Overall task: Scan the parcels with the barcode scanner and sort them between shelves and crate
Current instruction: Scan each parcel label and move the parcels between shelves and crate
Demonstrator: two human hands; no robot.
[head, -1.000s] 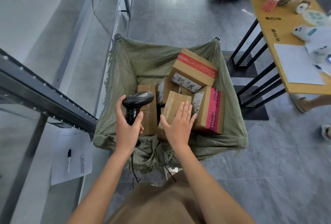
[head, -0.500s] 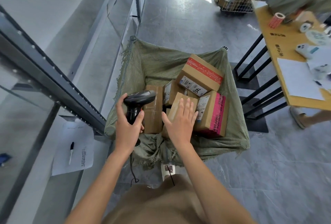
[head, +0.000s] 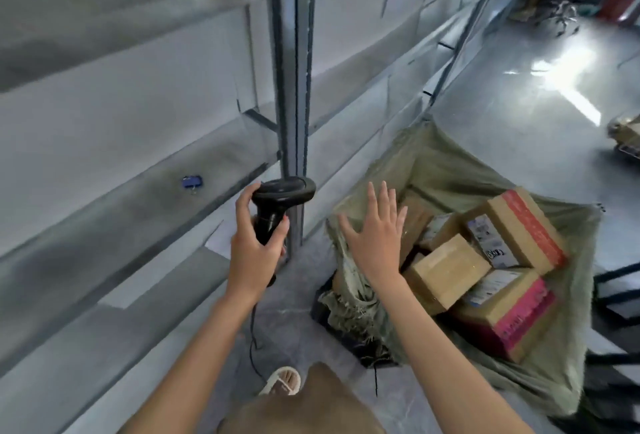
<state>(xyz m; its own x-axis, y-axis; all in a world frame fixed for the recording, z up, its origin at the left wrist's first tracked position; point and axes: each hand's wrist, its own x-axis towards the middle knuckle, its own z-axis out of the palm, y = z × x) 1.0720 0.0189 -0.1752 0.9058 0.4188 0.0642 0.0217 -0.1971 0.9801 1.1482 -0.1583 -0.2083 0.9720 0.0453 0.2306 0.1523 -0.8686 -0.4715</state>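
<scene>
the right hand (head: 375, 243) is lifted off the plain brown parcel (head: 445, 270) it pressed a second ago and now hovers spread over the sack's rim (head: 346, 281); the view swings left toward the shelves (head: 138, 142)

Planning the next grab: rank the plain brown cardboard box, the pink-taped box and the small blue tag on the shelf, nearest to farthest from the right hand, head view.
1. Plain brown cardboard box: in the green sack, just right of the right hand.
2. Pink-taped box: farther right, lower in the sack.
3. Small blue tag: far left on the shelf, beyond the left hand.
</scene>
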